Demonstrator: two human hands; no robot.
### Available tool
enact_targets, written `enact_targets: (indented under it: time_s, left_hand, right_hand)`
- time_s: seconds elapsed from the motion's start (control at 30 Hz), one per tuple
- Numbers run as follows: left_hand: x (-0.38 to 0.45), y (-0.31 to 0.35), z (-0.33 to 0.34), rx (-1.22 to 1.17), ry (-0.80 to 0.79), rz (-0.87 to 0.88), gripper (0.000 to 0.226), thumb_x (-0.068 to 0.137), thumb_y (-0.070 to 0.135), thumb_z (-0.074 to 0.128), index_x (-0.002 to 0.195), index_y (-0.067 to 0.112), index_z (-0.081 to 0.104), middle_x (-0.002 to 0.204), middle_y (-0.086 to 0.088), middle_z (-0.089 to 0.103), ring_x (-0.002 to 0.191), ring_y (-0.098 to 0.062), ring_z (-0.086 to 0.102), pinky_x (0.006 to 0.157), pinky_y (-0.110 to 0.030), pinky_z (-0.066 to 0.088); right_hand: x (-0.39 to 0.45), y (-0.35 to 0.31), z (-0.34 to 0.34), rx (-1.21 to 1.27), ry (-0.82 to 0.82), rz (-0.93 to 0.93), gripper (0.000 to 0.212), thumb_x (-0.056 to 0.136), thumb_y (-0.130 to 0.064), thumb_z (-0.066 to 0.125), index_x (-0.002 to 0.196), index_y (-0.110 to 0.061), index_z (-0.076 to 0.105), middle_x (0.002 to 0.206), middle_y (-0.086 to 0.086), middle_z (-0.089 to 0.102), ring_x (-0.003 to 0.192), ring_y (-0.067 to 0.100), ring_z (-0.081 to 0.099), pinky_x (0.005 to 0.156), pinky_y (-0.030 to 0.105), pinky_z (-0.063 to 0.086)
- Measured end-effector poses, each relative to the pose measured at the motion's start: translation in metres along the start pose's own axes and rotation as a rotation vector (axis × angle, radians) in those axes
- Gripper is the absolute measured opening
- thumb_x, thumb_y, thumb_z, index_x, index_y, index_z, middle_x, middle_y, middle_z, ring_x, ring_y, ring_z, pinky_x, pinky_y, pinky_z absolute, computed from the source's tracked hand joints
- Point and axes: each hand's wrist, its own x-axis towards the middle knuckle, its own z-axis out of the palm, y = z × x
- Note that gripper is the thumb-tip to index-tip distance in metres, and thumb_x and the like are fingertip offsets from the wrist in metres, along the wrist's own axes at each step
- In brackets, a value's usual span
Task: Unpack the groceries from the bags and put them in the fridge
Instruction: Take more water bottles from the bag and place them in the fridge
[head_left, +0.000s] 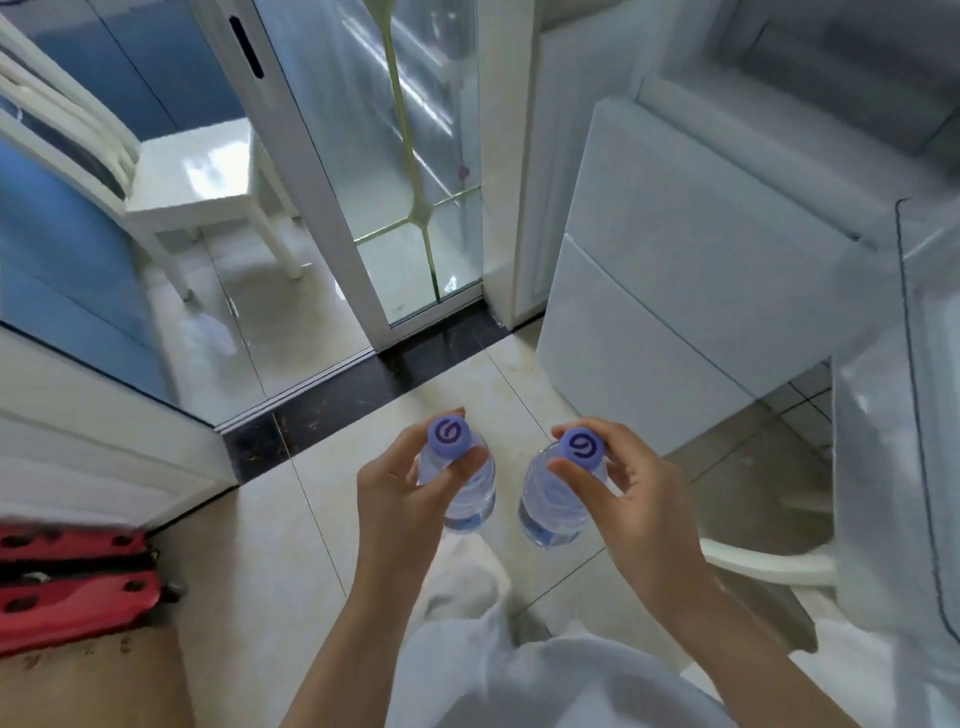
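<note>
Bottles (470, 483) upright | hands (397, 486) pinch necks | side by side

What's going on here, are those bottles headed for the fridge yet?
A person stands on the tiled floor, carrying two water bottles by their necks: the left hand grips the left bottle, the right hand the right bottle. Both blue caps are on. Neither bottle is put away yet; the white fridge stands ahead to the right.
</note>
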Motion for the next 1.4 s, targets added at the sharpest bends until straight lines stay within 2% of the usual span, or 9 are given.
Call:
enact_targets:
  time_s: [0.13, 0.33, 0.47, 0.77, 0.87, 0.93, 1.0, 1.27, 1.4]
  left_hand:
    - [0.078, 0.014, 0.001, 0.062, -0.148, 0.077, 0.036, 0.068, 0.025, 0.078, 0.104, 0.022, 0.073, 0.092, 0.014, 0.074, 0.087, -0.003, 0.066, 0.079, -0.016, 0.054]
    - [0.184, 0.044, 0.010, 0.195, -0.369, 0.188, 0.038, 0.073, 0.013, 0.082, 0.094, 0.041, 0.067, 0.089, 0.025, 0.070, 0.087, 0.004, 0.064, 0.076, -0.011, 0.050]
    - [0.236, 0.062, 0.032, 0.192, -0.462, 0.181, 0.040, 0.072, 0.013, 0.082, 0.088, 0.045, 0.065, 0.084, 0.029, 0.069, 0.083, 0.007, 0.063, 0.071, -0.006, 0.046]
    - [0.321, 0.097, 0.122, 0.122, -0.614, 0.174, 0.034, 0.070, 0.018, 0.084, 0.095, 0.037, 0.073, 0.086, 0.014, 0.074, 0.085, -0.009, 0.066, 0.088, -0.040, 0.055]
    - [0.340, 0.117, 0.160, 0.056, -0.652, 0.188, 0.034, 0.072, 0.014, 0.083, 0.101, 0.030, 0.074, 0.088, 0.013, 0.075, 0.084, -0.004, 0.066, 0.083, -0.029, 0.055]
    - [0.349, 0.134, 0.186, 0.021, -0.664, 0.213, 0.033, 0.073, 0.012, 0.081, 0.099, 0.031, 0.072, 0.088, 0.019, 0.074, 0.081, 0.005, 0.065, 0.077, -0.016, 0.051]
    - [0.356, 0.151, 0.212, 0.010, -0.673, 0.258, 0.031, 0.074, 0.012, 0.080, 0.096, 0.033, 0.071, 0.086, 0.023, 0.072, 0.079, 0.008, 0.064, 0.073, -0.012, 0.050]
    - [0.392, 0.229, 0.307, -0.161, -0.734, 0.410, 0.027, 0.074, 0.011, 0.081, 0.089, 0.032, 0.072, 0.081, 0.017, 0.073, 0.076, 0.000, 0.062, 0.072, -0.014, 0.050]
    - [0.413, 0.271, 0.354, -0.294, -0.781, 0.449, 0.024, 0.069, 0.014, 0.080, 0.090, 0.023, 0.073, 0.078, 0.012, 0.073, 0.073, -0.004, 0.063, 0.071, -0.019, 0.051]
  right_hand:
    - [0.059, -0.004, 0.018, 0.005, 0.136, 0.049, 0.022, 0.079, -0.043, 0.065, 0.099, -0.034, 0.061, 0.099, -0.017, 0.069, 0.093, 0.006, 0.065, 0.078, 0.013, 0.050]
    - [0.135, -0.016, 0.036, 0.034, 0.377, 0.048, 0.033, 0.080, -0.052, 0.061, 0.103, -0.029, 0.061, 0.106, -0.016, 0.070, 0.101, 0.011, 0.066, 0.087, 0.024, 0.053]
    - [0.173, -0.026, 0.033, 0.026, 0.479, 0.077, 0.025, 0.085, -0.047, 0.063, 0.102, -0.029, 0.062, 0.106, -0.013, 0.070, 0.101, 0.012, 0.066, 0.088, 0.036, 0.055]
    - [0.245, -0.030, -0.018, -0.040, 0.690, 0.059, 0.026, 0.080, -0.048, 0.063, 0.098, -0.029, 0.063, 0.101, -0.011, 0.072, 0.097, 0.012, 0.068, 0.085, 0.037, 0.055]
    - [0.272, -0.035, -0.049, -0.074, 0.698, 0.041, 0.023, 0.082, -0.048, 0.065, 0.097, -0.030, 0.063, 0.098, -0.011, 0.072, 0.094, 0.008, 0.068, 0.084, 0.030, 0.055]
    - [0.290, -0.043, -0.072, -0.120, 0.694, 0.022, 0.025, 0.080, -0.046, 0.064, 0.097, -0.027, 0.063, 0.095, -0.009, 0.072, 0.091, 0.008, 0.068, 0.082, 0.028, 0.054]
    - [0.308, -0.049, -0.098, -0.162, 0.709, -0.013, 0.031, 0.081, -0.045, 0.065, 0.100, -0.021, 0.065, 0.094, -0.006, 0.072, 0.087, 0.009, 0.068, 0.078, 0.028, 0.054]
    - [0.380, -0.076, -0.190, -0.219, 0.902, -0.182, 0.036, 0.082, -0.045, 0.063, 0.100, -0.015, 0.065, 0.089, 0.003, 0.071, 0.084, 0.027, 0.066, 0.076, 0.046, 0.053]
    - [0.413, -0.098, -0.235, -0.308, 1.007, -0.248, 0.031, 0.085, -0.040, 0.062, 0.096, -0.011, 0.066, 0.082, 0.006, 0.069, 0.077, 0.029, 0.063, 0.071, 0.041, 0.050]
